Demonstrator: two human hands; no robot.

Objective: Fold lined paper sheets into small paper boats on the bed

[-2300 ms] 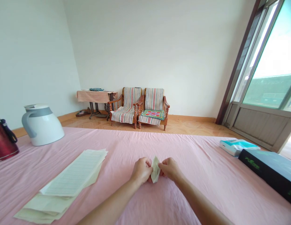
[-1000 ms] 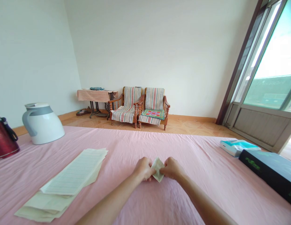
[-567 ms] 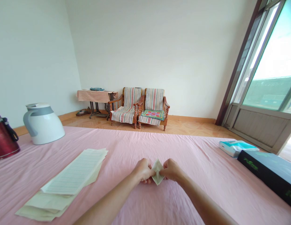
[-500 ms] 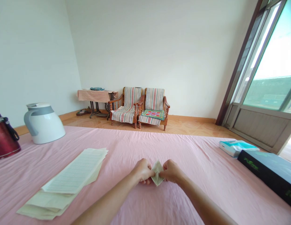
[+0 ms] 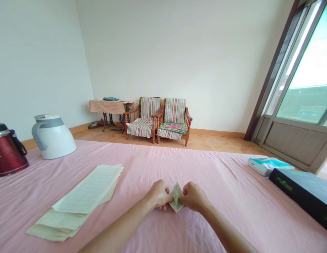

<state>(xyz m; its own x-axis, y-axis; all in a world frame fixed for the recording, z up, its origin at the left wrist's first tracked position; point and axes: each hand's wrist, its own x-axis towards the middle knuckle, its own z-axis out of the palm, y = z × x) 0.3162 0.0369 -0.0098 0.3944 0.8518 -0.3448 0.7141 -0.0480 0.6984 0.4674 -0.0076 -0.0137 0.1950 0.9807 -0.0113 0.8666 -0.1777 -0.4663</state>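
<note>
A small folded piece of pale lined paper [image 5: 176,201] rests just above the pink tablecloth [image 5: 221,182] in front of me. My left hand [image 5: 158,195] pinches its left side with closed fingers. My right hand [image 5: 193,196] pinches its right side, fingers closed too. Both hands touch each other over the paper, which shows as a small diamond between them. To the left lies a loose stack of lined paper sheets [image 5: 81,198], apart from my hands.
A white jug [image 5: 54,136] and a red kettle [image 5: 7,149] stand at the table's far left. At the right edge lie a teal-and-white box [image 5: 268,165] and a long black box [image 5: 302,191]. Two striped wooden armchairs [image 5: 160,121] and a small side table [image 5: 110,107] stand by the far wall.
The folded paper was held upright between my hands at first and is now turned flatter into a diamond shape. My view has shifted slightly to the left; the hands stay in place.
</note>
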